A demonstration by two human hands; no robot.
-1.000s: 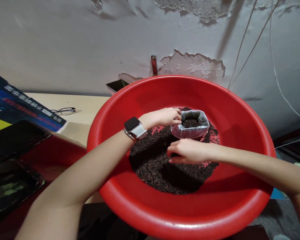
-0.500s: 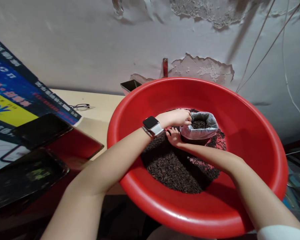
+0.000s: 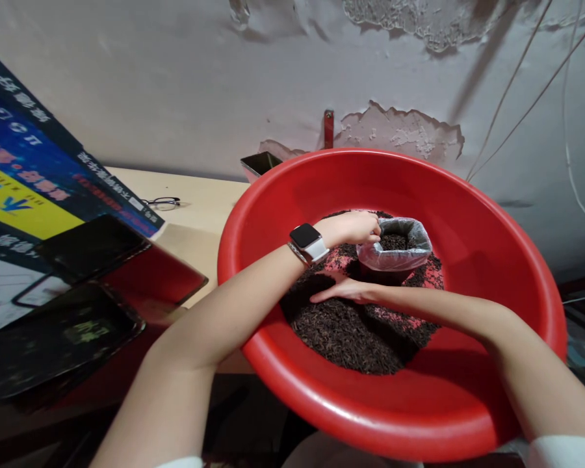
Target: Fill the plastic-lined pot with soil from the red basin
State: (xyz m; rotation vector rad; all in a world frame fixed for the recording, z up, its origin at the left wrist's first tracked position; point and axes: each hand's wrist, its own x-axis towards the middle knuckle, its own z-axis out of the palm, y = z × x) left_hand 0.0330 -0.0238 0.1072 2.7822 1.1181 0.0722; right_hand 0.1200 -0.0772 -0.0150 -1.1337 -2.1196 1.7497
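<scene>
Two hands | left hand (image 3: 353,227) pinches bag rim (image 3: 394,244) | right hand (image 3: 344,291) flat on grains (image 3: 351,331)

Left grip (image 3: 353,227) pinched closed, right grip (image 3: 344,290) flat, fingers extended

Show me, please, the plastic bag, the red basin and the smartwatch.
plastic bag (image 3: 398,258): head view, its front wall.
red basin (image 3: 385,416): head view, its near rim.
smartwatch (image 3: 305,235): head view, its dark screen.

Glossy smooth red plastic basin (image 3: 468,214); thin clear crinkled plastic bag (image 3: 394,250) at 12 o'clock; dark matt grainy tea leaves (image 3: 351,331); rough peeling plaster wall (image 3: 175,84).
</scene>
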